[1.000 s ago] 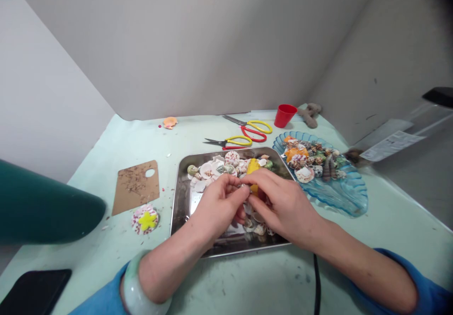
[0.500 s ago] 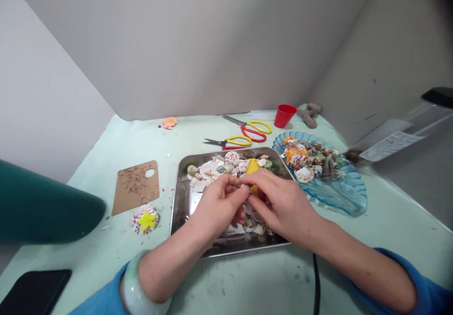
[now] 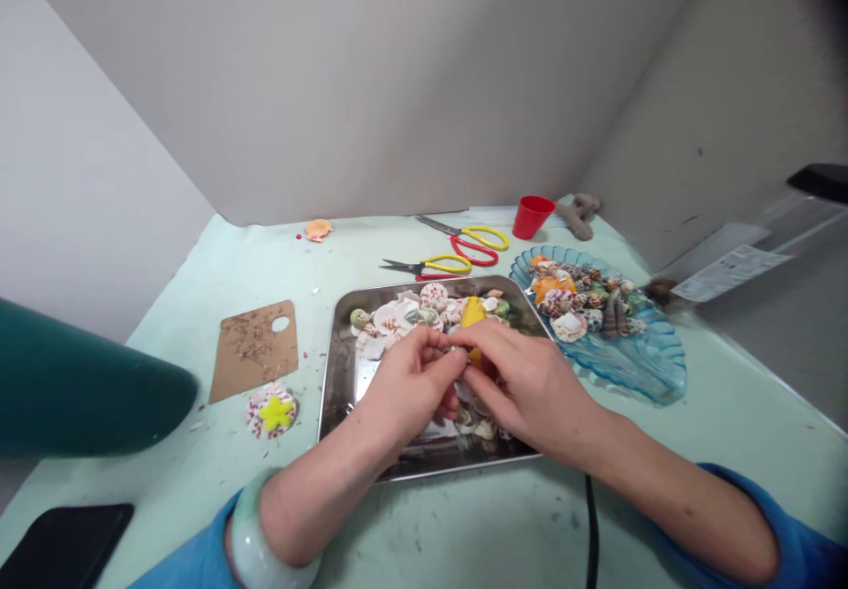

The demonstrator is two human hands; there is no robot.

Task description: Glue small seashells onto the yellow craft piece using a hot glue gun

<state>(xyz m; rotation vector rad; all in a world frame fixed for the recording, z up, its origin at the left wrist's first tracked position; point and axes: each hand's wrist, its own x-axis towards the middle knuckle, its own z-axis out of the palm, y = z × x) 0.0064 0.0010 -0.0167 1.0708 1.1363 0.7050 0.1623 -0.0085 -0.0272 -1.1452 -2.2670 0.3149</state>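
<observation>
My left hand and my right hand meet fingertip to fingertip above a metal tray. Both are closed in a pinch around something small, mostly hidden by the fingers, that I cannot make out. Beneath them the tray holds many seashells, white, speckled and greenish, heaped along its far side and right part. A yellow piece lies among the shells, just beyond my right hand's fingers and partly covered by them.
Left of the tray lie a stained brown board and a speckled shell with a yellow star. Two pairs of scissors, a red cup and an orange shell sit behind. A blue shell-filled dish stands right; a green cylinder juts in left.
Both hands stay in nearly the same place over the tray, with only a slight shift of the right fingers. Nothing else has visibly moved.
</observation>
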